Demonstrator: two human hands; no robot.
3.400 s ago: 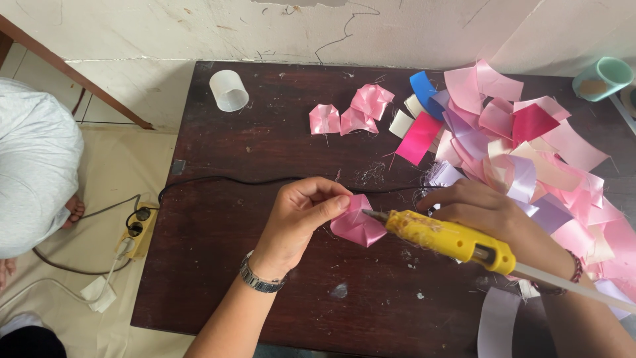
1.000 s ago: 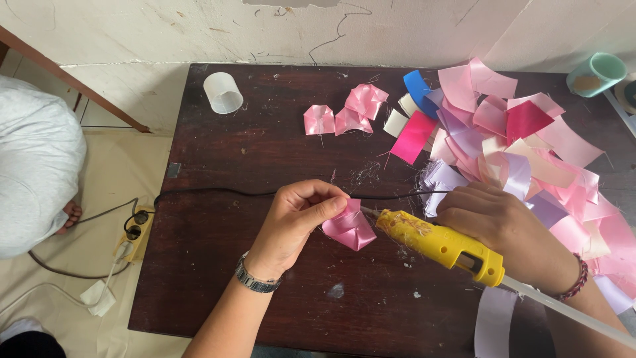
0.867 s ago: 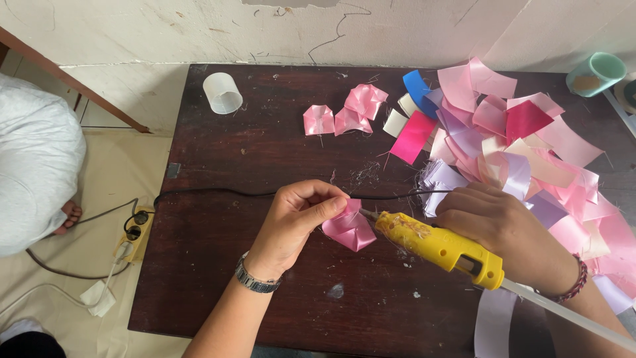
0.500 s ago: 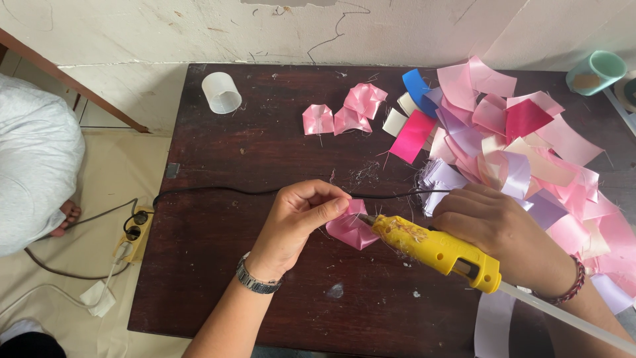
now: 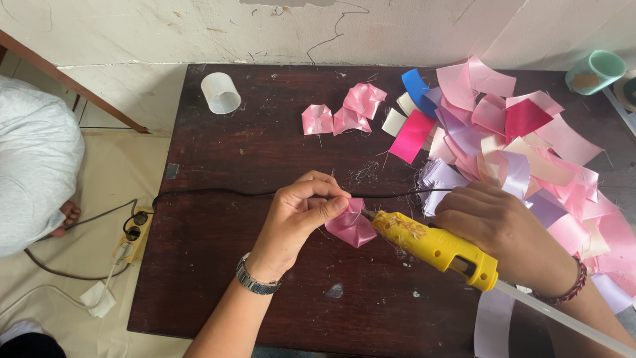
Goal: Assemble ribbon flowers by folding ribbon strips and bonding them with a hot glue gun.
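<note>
Nozzle nearer folded ribbon (image 5: 351, 225) | left hand (image 5: 298, 222) pinches it; right hand (image 5: 497, 225) grips glue gun (image 5: 434, 248) | dark table (image 5: 265, 159)

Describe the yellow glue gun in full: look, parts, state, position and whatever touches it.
The glue gun has a yellow plastic body smeared with dried glue strands, a metal nozzle, and a translucent glue stick protruding from its rear. It lies tilted over the dark wooden table, gripped by the right hand. Its nozzle meets the folded pink ribbon piece pinched by the left hand.
</note>
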